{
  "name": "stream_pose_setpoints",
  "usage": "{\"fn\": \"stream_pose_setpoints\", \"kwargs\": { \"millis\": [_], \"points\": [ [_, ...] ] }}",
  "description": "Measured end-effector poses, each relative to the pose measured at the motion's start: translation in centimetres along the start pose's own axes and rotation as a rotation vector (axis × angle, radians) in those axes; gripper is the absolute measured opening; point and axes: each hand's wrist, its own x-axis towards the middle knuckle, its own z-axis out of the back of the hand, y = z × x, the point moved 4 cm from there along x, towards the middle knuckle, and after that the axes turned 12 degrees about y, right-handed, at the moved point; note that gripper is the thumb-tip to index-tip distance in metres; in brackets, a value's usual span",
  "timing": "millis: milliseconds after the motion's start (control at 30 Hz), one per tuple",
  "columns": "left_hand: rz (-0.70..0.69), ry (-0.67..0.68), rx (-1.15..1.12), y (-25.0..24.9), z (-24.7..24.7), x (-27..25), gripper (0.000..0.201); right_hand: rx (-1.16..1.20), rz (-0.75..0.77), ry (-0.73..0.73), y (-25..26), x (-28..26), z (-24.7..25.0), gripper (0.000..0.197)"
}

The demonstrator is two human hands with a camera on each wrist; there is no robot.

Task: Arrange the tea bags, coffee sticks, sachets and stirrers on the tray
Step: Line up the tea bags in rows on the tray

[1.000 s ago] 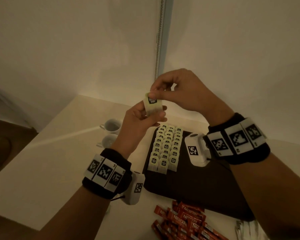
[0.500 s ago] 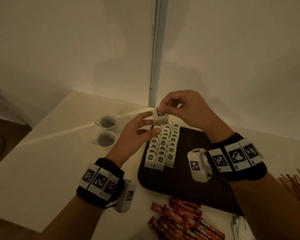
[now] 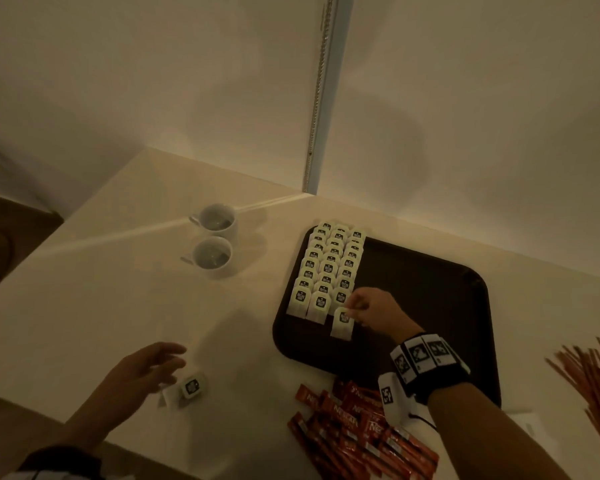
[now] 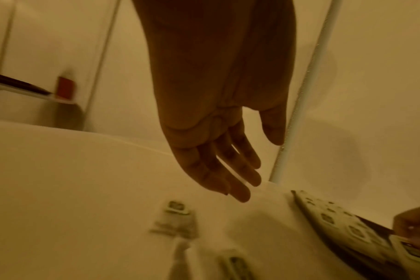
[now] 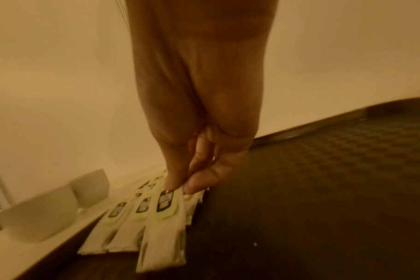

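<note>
A dark brown tray (image 3: 430,289) carries three rows of white tea bags (image 3: 328,268) along its left side. My right hand (image 3: 355,308) pinches the top of one more tea bag (image 3: 342,323) at the near end of the right row; the right wrist view shows thumb and forefinger (image 5: 178,186) on that tea bag (image 5: 163,231). My left hand (image 3: 156,365) hovers with straight fingers just above loose tea bags (image 3: 187,389) on the table, holding nothing (image 4: 230,181). Red coffee sticks (image 3: 354,424) lie in front of the tray. Brown stirrers (image 3: 589,382) fan out at the right.
Two white cups (image 3: 215,237) stand on the cream table (image 3: 84,306) left of the tray, seen also as cups (image 5: 50,206) in the right wrist view. A wall with a vertical strip (image 3: 321,98) rises behind. The tray's right part is bare.
Both hands were raised together on one tea bag. They have parted: the right lowered the tea bag onto the tray's right row, the left dropped toward the loose tea bags at the near left.
</note>
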Motion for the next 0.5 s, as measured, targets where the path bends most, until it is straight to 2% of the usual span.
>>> {"fn": "stream_pose_setpoints", "kwargs": {
  "millis": [100,233,367,500],
  "points": [
    [0.052,-0.065,-0.022,2.0,1.0,-1.4,0.015,0.023,-0.013,-0.091,-0.3,0.4,0.1,0.012],
    [0.086,-0.117,-0.059,3.8,2.2,-2.0,0.016,0.07,0.017,-0.142,-0.2,1.0,-0.2,0.017],
    [0.093,-0.121,-0.085,4.0,2.5,-2.0,0.018,0.088,0.026,-0.16,0.1,1.5,-0.6,0.008],
    [0.063,-0.131,-0.071,3.4,2.6,-2.1,0.018,0.055,0.013,-0.236,0.2,1.4,-0.5,0.014]
  ]
}}
